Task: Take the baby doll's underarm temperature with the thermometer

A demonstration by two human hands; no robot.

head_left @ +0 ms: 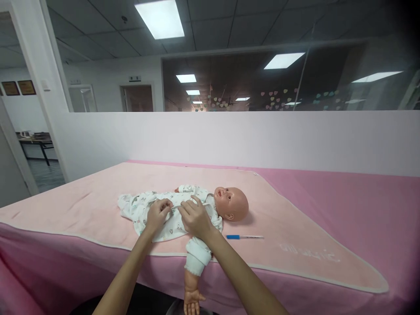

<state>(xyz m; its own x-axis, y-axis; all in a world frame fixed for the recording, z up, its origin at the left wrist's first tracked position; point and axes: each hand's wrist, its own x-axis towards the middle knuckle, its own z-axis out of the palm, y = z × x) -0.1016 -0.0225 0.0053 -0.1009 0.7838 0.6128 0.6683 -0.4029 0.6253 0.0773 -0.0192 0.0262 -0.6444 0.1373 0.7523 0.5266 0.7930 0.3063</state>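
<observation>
A baby doll (231,204) lies on its back with its head to the right. It wears a white patterned baby garment (141,210). My left hand (159,213) is over the doll's belly, thumb and fingers pinched together. Close beside it, my right hand (196,218) bends over the chest with its fingers closed. A thin white tie (176,207) of the garment runs between my fingertips; its ends are hidden in my hands. The doll's near arm (191,284), its white sleeve bunched up, hangs over the table's front edge.
Under the doll is a peach blanket (88,205) with a pale edge, on a pink table cover (370,210). A blue-capped pen (244,237) lies near the doll's head. Behind the table stands a white half wall (249,138) with glass above.
</observation>
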